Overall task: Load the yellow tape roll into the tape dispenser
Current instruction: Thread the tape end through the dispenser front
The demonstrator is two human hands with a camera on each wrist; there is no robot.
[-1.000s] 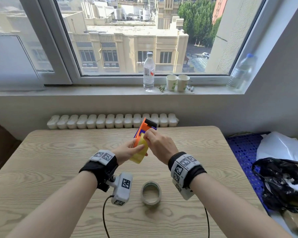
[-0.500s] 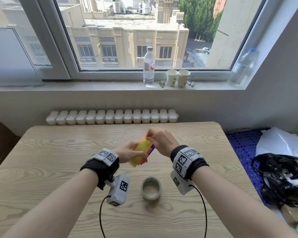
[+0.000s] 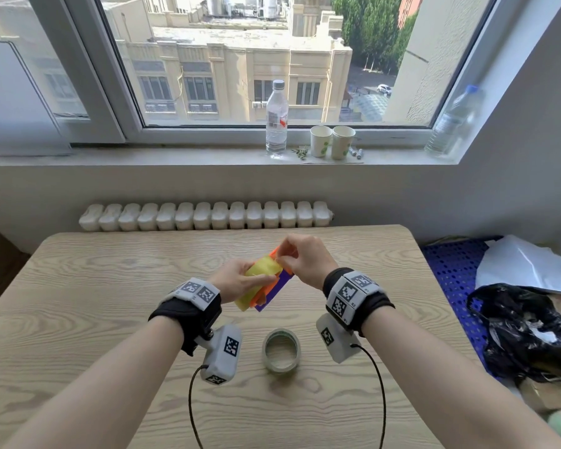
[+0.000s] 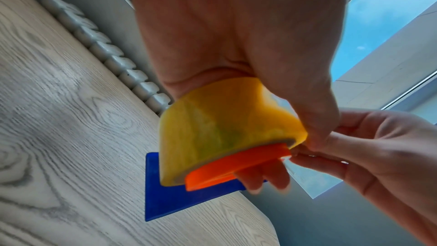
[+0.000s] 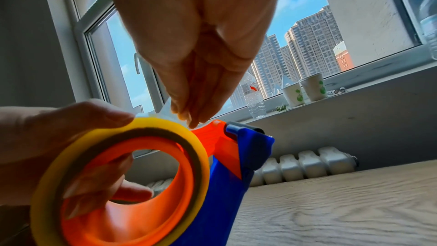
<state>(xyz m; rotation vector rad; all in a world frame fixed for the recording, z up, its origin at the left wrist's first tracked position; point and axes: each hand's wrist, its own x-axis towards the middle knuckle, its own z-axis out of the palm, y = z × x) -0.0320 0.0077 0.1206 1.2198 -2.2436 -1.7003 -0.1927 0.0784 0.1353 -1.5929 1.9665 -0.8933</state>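
Note:
The yellow tape roll (image 3: 260,276) sits around the orange hub of the orange and blue tape dispenser (image 3: 278,286), held above the table's middle. My left hand (image 3: 240,280) grips it, thumb on the roll's outside (image 5: 151,122) and fingers through the hub (image 5: 132,179). My right hand (image 3: 284,259) is over the roll's top by the dispenser's head (image 5: 246,137). Its fingertips (image 5: 189,117) pinch the tape's loose end. From the left wrist the roll (image 4: 212,134) hides most of the dispenser (image 4: 184,199).
A clear tape roll (image 3: 281,350) lies flat on the wooden table (image 3: 78,303) near me, between my wrists. A black bag (image 3: 518,332) and white paper (image 3: 528,267) lie off the table's right edge. A bottle (image 3: 276,119) and paper cups (image 3: 332,145) stand on the windowsill.
The dispenser has come down from upright and now lies tilted lower, blue side showing. My right hand has shifted to the roll's top, and its fingertips are now on the tape end.

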